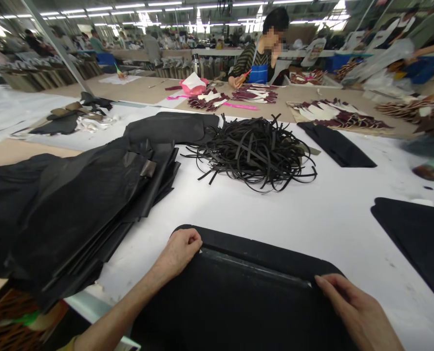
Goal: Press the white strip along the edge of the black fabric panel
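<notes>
- Black panel [235, 302] lies at the near edge of the white table [333, 229], hanging toward the person.
- Left hand [178, 252] is curled, clamped on the panel's far left corner.
- Right hand [351, 307] has its fingers together on the far right corner; whether they pinch it, I cannot tell.
- Black strips [255, 153] lie heaped mid-table, beyond the panel.
- Black stack [74, 204] sits along the left edge.
- Narrow panel [337, 144] and wide panel [417, 243] lie toward the right edge.
</notes>
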Demonstrator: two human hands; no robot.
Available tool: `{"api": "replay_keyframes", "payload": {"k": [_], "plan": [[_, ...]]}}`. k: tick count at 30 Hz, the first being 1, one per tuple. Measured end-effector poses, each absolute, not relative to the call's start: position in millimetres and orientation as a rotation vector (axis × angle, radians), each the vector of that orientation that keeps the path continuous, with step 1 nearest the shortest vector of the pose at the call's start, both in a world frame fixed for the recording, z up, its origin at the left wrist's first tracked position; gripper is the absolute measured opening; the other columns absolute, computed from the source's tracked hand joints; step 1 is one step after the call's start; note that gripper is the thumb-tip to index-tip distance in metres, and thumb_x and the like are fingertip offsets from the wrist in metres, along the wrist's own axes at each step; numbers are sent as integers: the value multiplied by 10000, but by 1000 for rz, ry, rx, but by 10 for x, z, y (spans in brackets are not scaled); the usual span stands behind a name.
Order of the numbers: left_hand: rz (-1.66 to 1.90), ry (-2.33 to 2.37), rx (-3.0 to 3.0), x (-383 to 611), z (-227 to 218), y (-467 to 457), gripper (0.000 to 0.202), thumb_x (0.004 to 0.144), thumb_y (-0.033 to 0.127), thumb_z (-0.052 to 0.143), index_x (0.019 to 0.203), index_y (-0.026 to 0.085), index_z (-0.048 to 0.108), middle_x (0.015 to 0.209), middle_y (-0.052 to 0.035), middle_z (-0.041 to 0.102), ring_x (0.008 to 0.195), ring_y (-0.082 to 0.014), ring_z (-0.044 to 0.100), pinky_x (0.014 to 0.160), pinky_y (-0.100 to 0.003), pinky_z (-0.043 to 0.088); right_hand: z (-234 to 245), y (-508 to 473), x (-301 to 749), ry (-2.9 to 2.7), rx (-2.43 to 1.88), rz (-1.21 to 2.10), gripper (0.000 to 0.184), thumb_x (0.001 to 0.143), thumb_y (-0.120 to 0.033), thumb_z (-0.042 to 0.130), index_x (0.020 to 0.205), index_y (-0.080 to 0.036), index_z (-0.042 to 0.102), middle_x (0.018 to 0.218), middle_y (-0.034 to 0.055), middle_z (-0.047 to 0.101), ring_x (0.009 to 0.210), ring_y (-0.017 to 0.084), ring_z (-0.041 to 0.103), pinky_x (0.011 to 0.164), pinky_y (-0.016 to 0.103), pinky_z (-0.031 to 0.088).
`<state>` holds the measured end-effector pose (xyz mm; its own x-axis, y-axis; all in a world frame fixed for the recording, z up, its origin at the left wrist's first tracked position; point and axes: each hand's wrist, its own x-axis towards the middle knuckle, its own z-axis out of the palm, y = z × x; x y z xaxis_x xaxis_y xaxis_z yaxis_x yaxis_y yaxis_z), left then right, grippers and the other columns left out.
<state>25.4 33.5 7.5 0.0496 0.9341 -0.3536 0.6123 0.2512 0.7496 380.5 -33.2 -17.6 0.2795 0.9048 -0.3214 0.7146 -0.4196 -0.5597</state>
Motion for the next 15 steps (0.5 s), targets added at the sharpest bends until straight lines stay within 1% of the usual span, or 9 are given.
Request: {"api": "replay_keyframes", "payload": {"k": [10,15], "plan": [[415,1719,1499,265,-23,344,136,694,248,496,580,188,539,510,40,480,527,-130,449,514,-241,299,-221,-326,3834,-1468,-2257,873,449,713,-660,454,744,-244,621,685,-2,660,641,205,597,549,261,445],[384,1716,1533,271,-20,345,137,698,241,479,577,193,521,504,46,473,518,-127,444,514,-240,300,-213,-317,3789,-1473,-2277,898,434,756,-639,425,726,-244,604,616,-17,609,612,187,566,550,255,425]]}}
